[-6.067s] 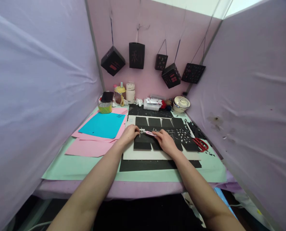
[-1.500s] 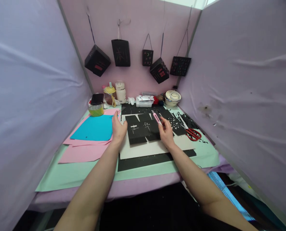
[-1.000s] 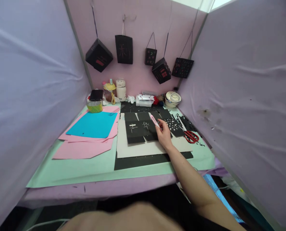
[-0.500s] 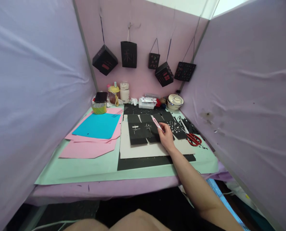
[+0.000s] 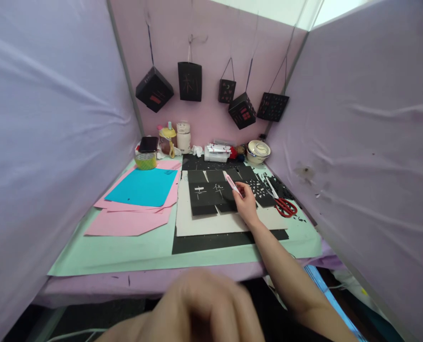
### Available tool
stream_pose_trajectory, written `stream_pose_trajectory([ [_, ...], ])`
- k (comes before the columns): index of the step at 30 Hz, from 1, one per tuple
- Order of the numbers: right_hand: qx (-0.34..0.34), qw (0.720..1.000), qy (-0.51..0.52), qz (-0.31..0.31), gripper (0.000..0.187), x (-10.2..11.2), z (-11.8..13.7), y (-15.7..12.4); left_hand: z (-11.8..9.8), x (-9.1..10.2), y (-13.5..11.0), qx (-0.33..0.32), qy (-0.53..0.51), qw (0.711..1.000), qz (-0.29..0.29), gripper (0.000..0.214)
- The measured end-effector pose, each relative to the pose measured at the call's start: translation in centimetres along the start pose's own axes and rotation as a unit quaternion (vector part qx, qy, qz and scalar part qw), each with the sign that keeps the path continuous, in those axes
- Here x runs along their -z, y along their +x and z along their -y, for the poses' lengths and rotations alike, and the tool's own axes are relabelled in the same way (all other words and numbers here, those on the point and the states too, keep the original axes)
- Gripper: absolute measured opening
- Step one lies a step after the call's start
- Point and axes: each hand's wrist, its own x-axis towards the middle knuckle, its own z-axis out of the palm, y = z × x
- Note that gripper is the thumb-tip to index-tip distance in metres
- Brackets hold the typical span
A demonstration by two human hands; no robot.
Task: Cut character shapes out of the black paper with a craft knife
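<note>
My right hand [image 5: 246, 203] rests on the black cut-out paper [image 5: 207, 194] and is closed around a pink craft knife [image 5: 231, 183], its tip pointing up and left. The black paper shows white cut characters and lies on a white board [image 5: 211, 222]. My left hand [image 5: 204, 306] is close to the camera at the bottom of the view, blurred by motion, away from the table; its fingers are smeared.
A blue sheet [image 5: 142, 186] lies on pink sheets [image 5: 126, 221] at the left. Red scissors [image 5: 285, 206] and black scraps lie at the right. Cups, a tape roll [image 5: 145, 160], a pen box [image 5: 216, 153] and a bowl [image 5: 258, 151] line the back. Several black paper lanterns [image 5: 190, 81] hang on the wall.
My left hand left the black paper, dropped below the table edge and now rises blurred near the camera. My right hand has kept the knife on the paper.
</note>
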Motion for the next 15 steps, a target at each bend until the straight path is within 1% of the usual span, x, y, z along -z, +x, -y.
stream_pose_trajectory([
  [1, -0.007, 1.0, 0.011, -0.002, 0.028, 0.1, 0.5, -0.3, 0.5, 0.4, 1.2, -0.001, -0.008, 1.0, -0.017, 0.04],
  [2, -0.016, 1.0, 0.024, -0.004, 0.028, 0.1, 1.2, -0.8, 1.1, 0.9, 2.4, 0.009, -0.026, 0.995, -0.1, 0.033],
  [3, -0.024, 0.999, 0.036, -0.004, 0.03, 0.2, 2.0, -1.4, 1.8, 1.4, 3.7, 0.025, -0.031, 0.986, -0.165, 0.026],
  [4, -0.03, 0.998, 0.047, -0.003, 0.031, 0.3, 2.9, -2.1, 2.6, 2.0, 4.9, 0.037, -0.032, 0.973, -0.224, 0.025],
  [5, -0.04, 0.997, 0.064, 0.0, 0.032, 0.5, 3.9, -2.9, 3.5, 2.5, 6.0, 0.05, -0.038, 0.963, -0.263, 0.032],
  [7, -0.088, 0.985, 0.146, 0.026, 0.034, 0.8, 5.9, -4.5, 5.0, 3.5, 7.6, 0.074, -0.057, 0.956, -0.279, 0.046],
  [8, -0.107, 0.979, 0.167, 0.05, 0.035, 1.0, 6.8, -5.2, 5.6, 3.9, 8.0, 0.072, -0.061, 0.955, -0.282, 0.049],
  [9, -0.119, 0.975, 0.18, 0.059, 0.036, 1.1, 7.6, -5.8, 6.0, 4.2, 8.3, 0.068, -0.064, 0.954, -0.286, 0.051],
  [12, -0.143, 0.966, 0.196, 0.094, 0.036, 1.4, 8.9, -6.9, 6.4, 5.0, 8.7, 0.055, -0.08, 0.951, -0.292, 0.045],
  [15, -0.15, 0.963, 0.19, 0.117, 0.035, 1.7, 9.2, -7.3, 6.4, 5.6, 9.2, 0.05, -0.103, 0.951, -0.288, 0.039],
])
